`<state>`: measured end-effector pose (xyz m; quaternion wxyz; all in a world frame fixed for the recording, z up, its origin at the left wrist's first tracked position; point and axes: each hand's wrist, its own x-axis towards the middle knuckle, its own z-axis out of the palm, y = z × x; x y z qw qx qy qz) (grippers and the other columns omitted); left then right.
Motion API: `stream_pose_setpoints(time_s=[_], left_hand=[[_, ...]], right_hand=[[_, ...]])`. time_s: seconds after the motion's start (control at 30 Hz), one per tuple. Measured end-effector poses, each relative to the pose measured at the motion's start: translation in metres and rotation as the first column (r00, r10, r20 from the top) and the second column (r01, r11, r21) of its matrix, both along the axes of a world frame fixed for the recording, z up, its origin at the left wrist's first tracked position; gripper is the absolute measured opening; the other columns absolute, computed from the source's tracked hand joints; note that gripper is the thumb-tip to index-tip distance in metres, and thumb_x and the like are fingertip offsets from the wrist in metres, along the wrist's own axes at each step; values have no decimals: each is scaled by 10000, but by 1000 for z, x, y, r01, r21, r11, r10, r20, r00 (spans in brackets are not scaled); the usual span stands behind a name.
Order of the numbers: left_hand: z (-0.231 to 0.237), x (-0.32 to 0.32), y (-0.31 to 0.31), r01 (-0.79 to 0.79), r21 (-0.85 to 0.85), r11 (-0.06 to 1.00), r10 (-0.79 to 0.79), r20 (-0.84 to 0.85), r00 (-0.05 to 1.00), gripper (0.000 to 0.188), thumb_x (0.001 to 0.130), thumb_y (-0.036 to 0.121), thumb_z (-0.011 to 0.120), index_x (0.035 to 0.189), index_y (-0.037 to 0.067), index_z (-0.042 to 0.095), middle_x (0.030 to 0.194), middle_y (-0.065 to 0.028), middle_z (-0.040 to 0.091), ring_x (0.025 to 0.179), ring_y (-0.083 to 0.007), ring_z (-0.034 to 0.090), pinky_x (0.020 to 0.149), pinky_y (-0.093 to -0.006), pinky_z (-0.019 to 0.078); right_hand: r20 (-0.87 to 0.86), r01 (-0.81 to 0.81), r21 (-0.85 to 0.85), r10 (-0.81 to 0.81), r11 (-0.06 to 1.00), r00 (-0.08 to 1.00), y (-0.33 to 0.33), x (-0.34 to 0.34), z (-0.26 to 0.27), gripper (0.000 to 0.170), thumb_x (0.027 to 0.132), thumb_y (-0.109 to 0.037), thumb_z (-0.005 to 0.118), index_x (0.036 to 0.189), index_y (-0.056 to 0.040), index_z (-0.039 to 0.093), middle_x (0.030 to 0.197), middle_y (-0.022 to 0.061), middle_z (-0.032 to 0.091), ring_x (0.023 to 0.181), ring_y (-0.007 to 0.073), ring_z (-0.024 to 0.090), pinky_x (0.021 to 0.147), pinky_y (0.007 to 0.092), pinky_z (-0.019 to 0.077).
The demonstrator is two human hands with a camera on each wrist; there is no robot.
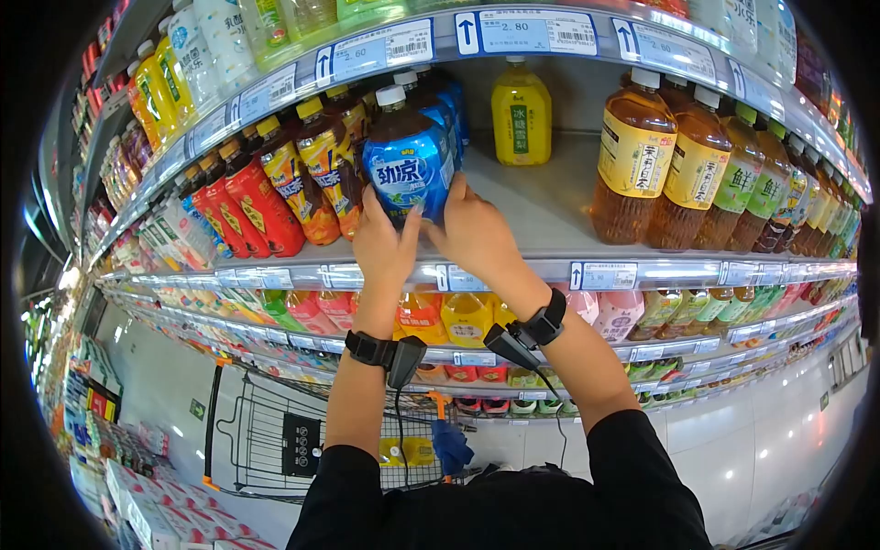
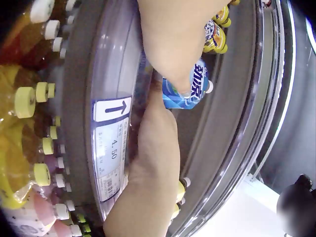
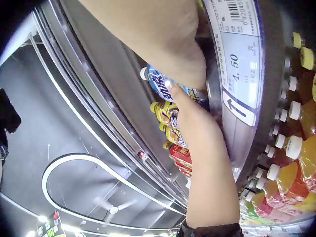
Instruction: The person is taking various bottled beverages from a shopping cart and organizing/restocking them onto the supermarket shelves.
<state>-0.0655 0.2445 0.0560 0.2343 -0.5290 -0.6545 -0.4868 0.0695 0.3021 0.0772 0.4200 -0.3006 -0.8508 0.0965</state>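
A drink bottle with a blue label and white cap [image 1: 408,165] stands at the front of the shelf, between both hands. The left hand [image 1: 383,240] holds its lower left side, thumb across the front. From the other side the right hand [image 1: 477,234] grips it low on the right, the two thumbs close together below the label. In the left wrist view the bottle's blue label [image 2: 197,84] shows past the hands; the right wrist view also shows the label [image 3: 160,85]. Fingers behind the bottle are hidden. More blue-labelled bottles [image 1: 445,96] stand behind it.
Yellow-capped bottles [image 1: 325,160] and red bottles [image 1: 261,203] stand to the left. A lone yellow bottle [image 1: 521,115] sits farther back; amber tea bottles [image 1: 632,147] line the right. Price tags [image 1: 603,275] run along the shelf edge. A shopping cart [image 1: 266,422] stands below left.
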Motion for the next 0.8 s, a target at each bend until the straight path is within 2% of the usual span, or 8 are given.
stream_pose_setpoints(time_s=[0.13, 0.37, 0.47, 0.57, 0.67, 0.7, 0.73, 0.8], left_hand=[[3, -1, 0, 7, 84, 996, 5, -138, 990, 756, 798, 372, 606, 1317, -59, 265, 1175, -305, 468, 1049, -443, 488, 874, -452, 404], [4, 2, -1, 46, 108, 993, -32, -121, 992, 716, 830, 279, 584, 1358, -48, 229, 1252, -291, 420, 1113, -418, 453, 946, -425, 360], [4, 1, -1, 95, 156, 983, -78, -109, 991, 673, 824, 258, 586, 1345, -35, 276, 1251, -259, 426, 1103, -409, 450, 952, -451, 345], [12, 7, -15, 13, 310, 951, 138, -459, 878, 594, 817, 283, 579, 1297, 2, 372, 1222, -206, 445, 1075, -375, 459, 935, -467, 346], [38, 41, -68, 221, 335, 916, 29, -604, 797, 496, 812, 341, 557, 1200, 44, 476, 1194, -173, 458, 1058, -348, 460, 930, -458, 336], [45, 54, -84, 508, 539, 672, -79, -630, 772, 469, 820, 414, 505, 1142, 74, 497, 1138, -121, 479, 1045, -311, 471, 910, -436, 346], [53, 72, -102, 689, 657, 307, -162, -677, 718, 466, 829, 488, 453, 1084, 103, 519, 1082, -69, 501, 1031, -275, 481, 891, -413, 356], [72, 112, -141, 778, 604, -174, -320, -782, 535, 498, 829, 570, 417, 1043, 137, 536, 1038, -13, 523, 1005, -228, 494, 876, -378, 364]], right_hand=[[26, 15, 12, -15, 1000, 1000, -1, 0, 0, 633, 704, -311, 704, 1060, 113, 396, 886, 237, 594, 785, 360, 626, 720, 403, 492], [12, 54, -23, -54, 998, 998, 2, -16, -2, 556, 697, -311, 706, 989, 75, 433, 886, 233, 599, 777, 356, 626, 739, 402, 482], [-21, 21, -4, -22, 1000, 1000, 4, -14, 1, 557, 699, -314, 707, 987, 78, 434, 865, 235, 602, 754, 365, 623, 715, 406, 490], [-26, 6, -10, -6, 1000, 1000, 0, -11, -4, 577, 699, -320, 714, 993, 86, 429, 838, 235, 602, 733, 370, 621, 696, 410, 496], [-15, 33, 10, -33, 999, 999, 1, -10, 0, 587, 700, -333, 717, 990, 88, 429, 834, 235, 599, 728, 371, 619, 694, 409, 497], [-4, 42, 8, -42, 999, 999, 0, -10, -2, 588, 701, -338, 717, 988, 88, 430, 837, 235, 598, 729, 371, 618, 696, 408, 497], [-2, 39, 5, -39, 999, 999, 0, -9, -2, 602, 703, -343, 715, 1001, 96, 430, 844, 236, 598, 738, 366, 619, 700, 405, 496], [5, 18, -5, -18, 1000, 1000, -1, -10, -2, 631, 709, -354, 711, 1027, 112, 429, 858, 238, 597, 757, 357, 620, 709, 399, 493]])
